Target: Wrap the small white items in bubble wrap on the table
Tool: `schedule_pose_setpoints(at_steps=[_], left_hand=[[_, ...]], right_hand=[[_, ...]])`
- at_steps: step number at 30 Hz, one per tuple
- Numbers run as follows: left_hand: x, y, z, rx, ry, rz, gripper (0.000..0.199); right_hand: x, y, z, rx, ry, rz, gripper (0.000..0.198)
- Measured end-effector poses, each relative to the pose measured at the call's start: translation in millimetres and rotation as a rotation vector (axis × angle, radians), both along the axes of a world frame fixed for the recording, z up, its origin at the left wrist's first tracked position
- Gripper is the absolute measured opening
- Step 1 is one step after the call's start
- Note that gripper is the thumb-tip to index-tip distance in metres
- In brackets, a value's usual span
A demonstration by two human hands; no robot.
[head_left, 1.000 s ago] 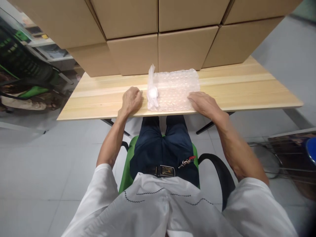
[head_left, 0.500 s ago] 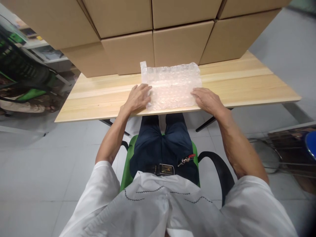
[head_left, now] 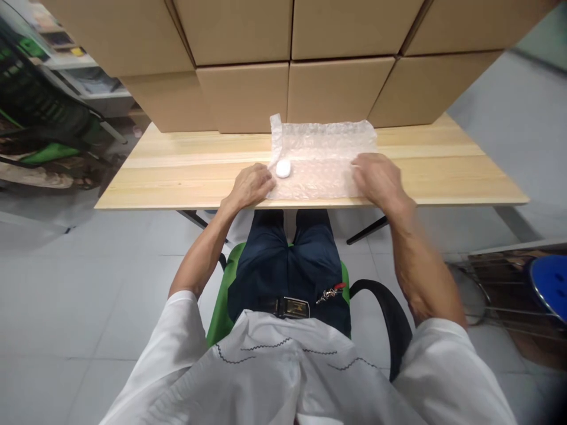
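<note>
"Bubble wrap (head_left: 323,177), clear and rectangular: where is it?"
"On the pale wooden tabletop (head_left: 456,171), before the brown cardboard boxes (head_left: 341,91)."
"And the small white rounded object (head_left: 283,169)?"
"On the wrap, just beside the left hand (head_left: 252,184)."
"Each grip?"
"Left curled at one edge, the blurred right hand (head_left: 378,178) at the opposite; whether either grasps, I cannot tell."

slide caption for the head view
Left hand and right hand at opposite ends of bubble wrap bearing white object, cardboard boxes behind.
</note>
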State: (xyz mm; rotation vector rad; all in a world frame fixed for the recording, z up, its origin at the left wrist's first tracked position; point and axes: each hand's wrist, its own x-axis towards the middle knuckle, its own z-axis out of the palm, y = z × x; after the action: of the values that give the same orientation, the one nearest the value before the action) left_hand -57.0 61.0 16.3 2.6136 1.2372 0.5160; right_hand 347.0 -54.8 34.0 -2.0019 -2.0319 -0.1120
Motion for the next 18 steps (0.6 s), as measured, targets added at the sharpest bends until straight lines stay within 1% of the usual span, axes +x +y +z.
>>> schedule_pose_setpoints(at_steps=[2,3,5,7,8,10,12,15,18], left_hand=[[6,2,3.2,-0.002,0.006,0.074,0.035],[8,4,4.4,0.000,0.016,0.104,0.036],[12,10,5.6,0.012,0.042,0.132,0.040],[14,15,5.1,0.023,0.067,0.136,0.045],[13,16,4.2,0.026,0.069,0.144,0.047],[10,18,1.9,0.023,0.054,0.172,0.050],[5,17,-0.2,0.011,0.028,0.196,0.052],[0,13,-0.5,0.002,0.011,0.200,0.053],[-4,8,3.4,0.000,0.064,0.209,0.049]], right_hand=[[-50,16,4,0.009,0.075,0.141,0.060],[-76,25,5,0.005,0.098,0.238,0.062],[-122,43,4,-0.036,0.099,0.410,0.063],[-154,59,0,-0.081,0.078,0.489,0.062],[-163,65,-3,-0.085,0.064,0.512,0.058],[-171,71,-7,-0.075,0.038,0.522,0.050],[-168,71,-10,-0.050,0.017,0.508,0.044],[-155,66,-11,-0.041,-0.008,0.453,0.041],[-137,59,-11,-0.069,-0.017,0.365,0.044]])
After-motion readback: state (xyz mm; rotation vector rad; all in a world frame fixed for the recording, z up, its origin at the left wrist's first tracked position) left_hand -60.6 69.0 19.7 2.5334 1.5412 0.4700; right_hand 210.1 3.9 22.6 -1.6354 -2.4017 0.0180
